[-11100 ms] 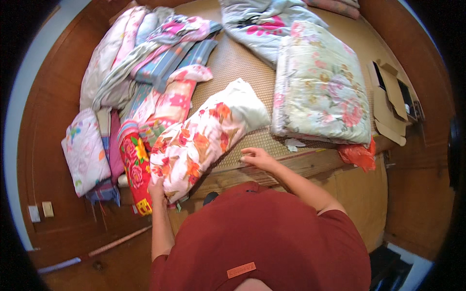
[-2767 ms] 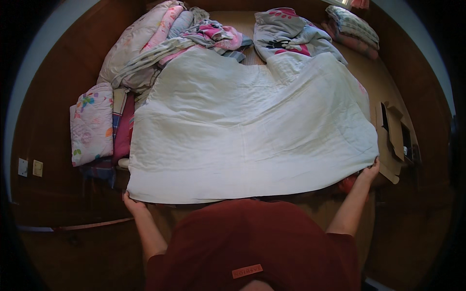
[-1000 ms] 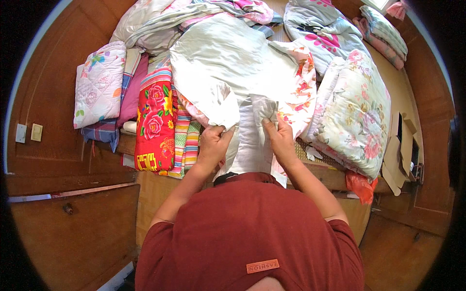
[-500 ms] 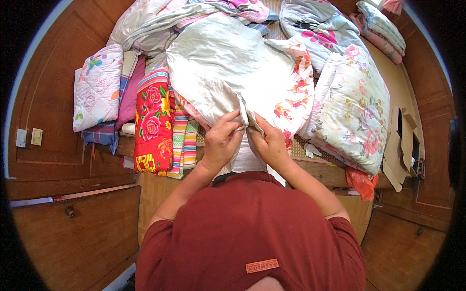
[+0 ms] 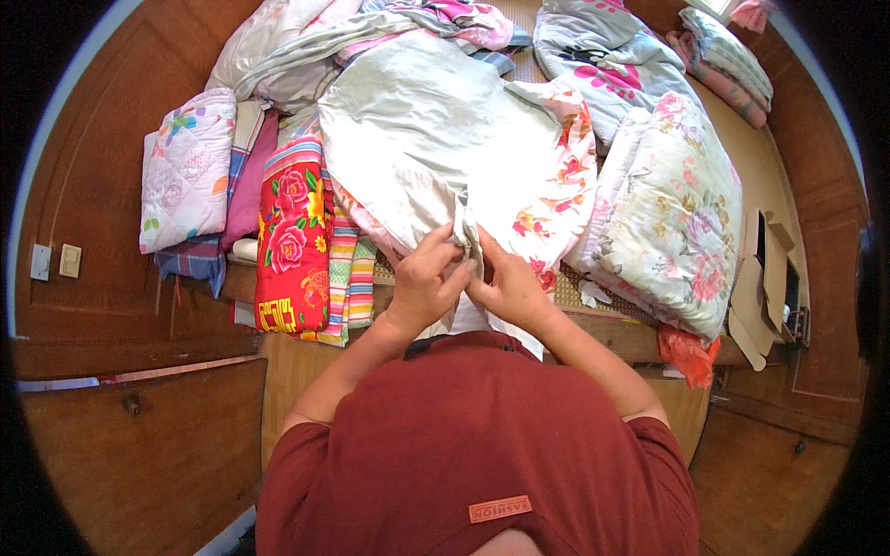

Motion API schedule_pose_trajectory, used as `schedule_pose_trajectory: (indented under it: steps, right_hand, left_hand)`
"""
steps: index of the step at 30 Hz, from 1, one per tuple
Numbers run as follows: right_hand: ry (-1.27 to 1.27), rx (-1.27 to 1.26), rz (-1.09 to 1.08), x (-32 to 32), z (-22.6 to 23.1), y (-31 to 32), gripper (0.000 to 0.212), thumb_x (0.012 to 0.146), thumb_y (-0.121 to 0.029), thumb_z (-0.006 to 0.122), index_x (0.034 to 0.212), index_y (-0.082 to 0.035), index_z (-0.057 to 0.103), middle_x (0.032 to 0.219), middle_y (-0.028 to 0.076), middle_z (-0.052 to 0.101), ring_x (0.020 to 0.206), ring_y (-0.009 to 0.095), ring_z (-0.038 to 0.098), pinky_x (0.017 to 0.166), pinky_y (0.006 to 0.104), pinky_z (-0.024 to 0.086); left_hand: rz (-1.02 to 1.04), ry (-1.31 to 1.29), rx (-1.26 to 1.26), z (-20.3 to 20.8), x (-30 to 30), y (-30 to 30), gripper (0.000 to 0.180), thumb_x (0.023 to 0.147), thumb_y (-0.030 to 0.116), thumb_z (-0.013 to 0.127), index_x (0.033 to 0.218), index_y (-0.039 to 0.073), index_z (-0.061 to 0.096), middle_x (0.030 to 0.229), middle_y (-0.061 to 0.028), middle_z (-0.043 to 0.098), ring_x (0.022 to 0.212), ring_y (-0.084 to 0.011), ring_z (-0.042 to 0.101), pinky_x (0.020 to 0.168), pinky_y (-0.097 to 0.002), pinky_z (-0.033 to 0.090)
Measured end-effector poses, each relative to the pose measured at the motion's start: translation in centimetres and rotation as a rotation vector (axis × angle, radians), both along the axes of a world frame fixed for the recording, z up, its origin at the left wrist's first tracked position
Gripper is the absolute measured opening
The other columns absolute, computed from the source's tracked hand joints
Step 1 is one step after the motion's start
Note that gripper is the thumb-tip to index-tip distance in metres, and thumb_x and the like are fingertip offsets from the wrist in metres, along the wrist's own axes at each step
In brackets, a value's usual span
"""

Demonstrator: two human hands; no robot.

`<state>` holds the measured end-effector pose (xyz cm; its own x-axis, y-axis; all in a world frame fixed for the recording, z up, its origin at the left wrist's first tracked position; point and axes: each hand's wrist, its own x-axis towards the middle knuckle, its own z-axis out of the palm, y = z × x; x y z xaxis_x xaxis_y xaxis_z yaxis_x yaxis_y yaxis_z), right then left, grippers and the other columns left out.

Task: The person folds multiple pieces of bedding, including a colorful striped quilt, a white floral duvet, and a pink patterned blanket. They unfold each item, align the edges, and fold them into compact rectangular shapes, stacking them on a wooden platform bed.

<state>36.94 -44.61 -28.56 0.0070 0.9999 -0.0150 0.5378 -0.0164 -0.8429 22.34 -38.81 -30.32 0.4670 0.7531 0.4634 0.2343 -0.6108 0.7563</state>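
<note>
A large white fabric cover [image 5: 399,120], floral along its right side, lies spread over the bed in front of me. Its near edge is gathered up toward my body. My left hand [image 5: 428,278] pinches that edge between thumb and fingers. Close beside it, my right hand [image 5: 505,283] grips the same gathered edge, thumb toward the left hand. The cloth stands up in a narrow fold between the two hands. Whether a zip or fastener sits in the fold is too small to tell.
Folded bedding lies on both sides: a red floral quilt [image 5: 292,236] and a white quilted one [image 5: 190,176] at left, a pale floral quilt [image 5: 672,222] at right. A cardboard box [image 5: 765,287] stands open at far right. A red plastic bag [image 5: 688,354] hangs at the bed's edge.
My hands have drawn closer together on the gathered edge. The right hand has shifted slightly left and down, and its fingers have closed in near the left hand's fingertips.
</note>
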Motion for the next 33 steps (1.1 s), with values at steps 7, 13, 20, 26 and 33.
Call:
schedule_pose_trajectory:
  steps: [7,13,20,26,33]
  right_hand:
    - [-0.253,0.114,-0.161,-0.6,-1.3,-0.3,0.062,0.069,-0.02,0.066,0.124,-0.009,0.04,0.087,0.02,0.06,0.076,0.033,0.061,0.065,0.0387,0.047]
    - [0.114,0.085,-0.298,4.7,-3.0,0.1,0.037,0.072,-0.003,0.057,0.108,-0.011,0.058,0.076,0.01,0.063,0.067,0.014,0.059,0.063,0.0259,0.046]
    - [0.196,0.446,-0.488,12.6,2.9,-1.8,0.025,0.077,0.002,0.051,0.1,-0.005,0.06,0.088,0.004,0.055,0.087,0.015,0.05,0.079,0.0264,0.039]
    - [0.365,0.756,-0.666,16.3,12.2,-8.6,0.027,0.088,-0.015,0.049,0.11,-0.001,0.054,0.11,0.007,0.054,0.1,0.018,0.05,0.089,0.0298,0.039]
    - [0.689,0.87,-0.211,16.2,21.5,-23.2,0.016,0.079,-0.019,0.06,0.094,-0.016,0.06,0.099,0.001,0.052,0.088,0.014,0.046,0.081,0.028,0.04]
  left_hand:
    - [-0.18,-0.075,-0.345,0.1,0.1,-0.5,0.022,0.08,0.018,0.058,0.088,-0.002,0.062,0.09,-0.0126,0.054,0.083,-0.0203,0.054,0.073,-0.0292,0.043]
    - [-0.303,-0.173,-0.591,-0.8,-0.4,0.6,0.031,0.09,0.024,0.046,0.099,-0.002,0.059,0.102,-0.0085,0.057,0.092,-0.0148,0.053,0.081,-0.0262,0.042]
    - [-0.044,-0.038,-0.574,-3.9,-2.3,7.4,0.043,0.086,0.032,0.052,0.114,-0.001,0.051,0.117,-0.013,0.051,0.106,-0.0178,0.048,0.09,-0.0285,0.037]
    - [-0.205,-0.151,-0.993,-3.4,1.5,6.4,0.061,0.086,0.04,0.049,0.13,0.001,0.033,0.123,-0.0104,0.046,0.103,-0.0188,0.049,0.079,-0.0286,0.043]
    - [-0.324,-0.552,-1.481,-8.5,3.8,6.7,0.068,0.083,0.057,0.043,0.126,0.005,0.036,0.119,-0.0157,0.047,0.101,-0.0301,0.051,0.084,-0.0445,0.043]
